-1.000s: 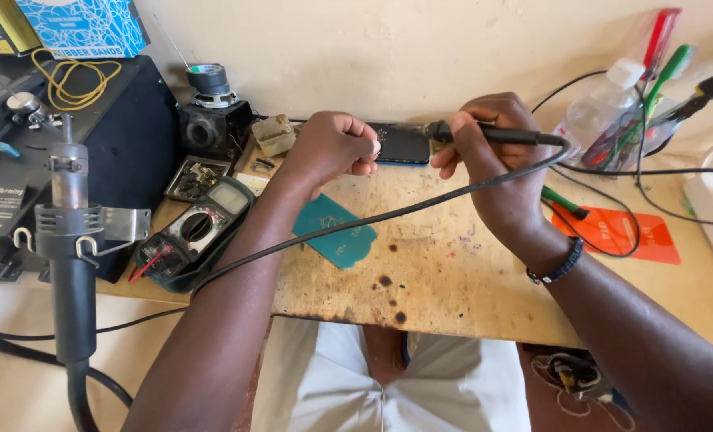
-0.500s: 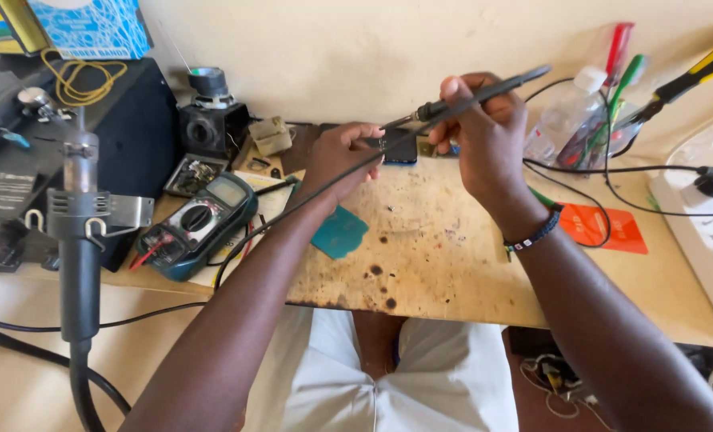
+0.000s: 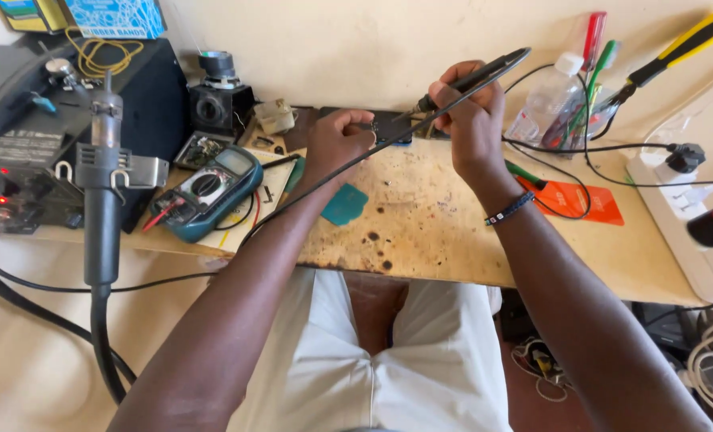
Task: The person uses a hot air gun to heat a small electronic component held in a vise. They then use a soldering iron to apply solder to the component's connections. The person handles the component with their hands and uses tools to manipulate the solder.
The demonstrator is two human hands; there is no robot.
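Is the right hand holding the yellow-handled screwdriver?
No. The right hand grips a black soldering iron; the yellow-handled screwdriver leans against the wall.

Matt black plastic on the soldering iron (image 3: pixel 472 80) handle; worn, scorched, rough wood across the bench top (image 3: pixel 436 224); glossy teal plastic casing on the multimeter (image 3: pixel 208 192); clear smooth plastic bottle (image 3: pixel 544 100); smooth orange card (image 3: pixel 584 204); white cloth trousers (image 3: pixel 420 360).

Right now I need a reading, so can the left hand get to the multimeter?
Probably yes: the left hand rests on the small board, and the multimeter lies just beside that forearm with only thin leads between.
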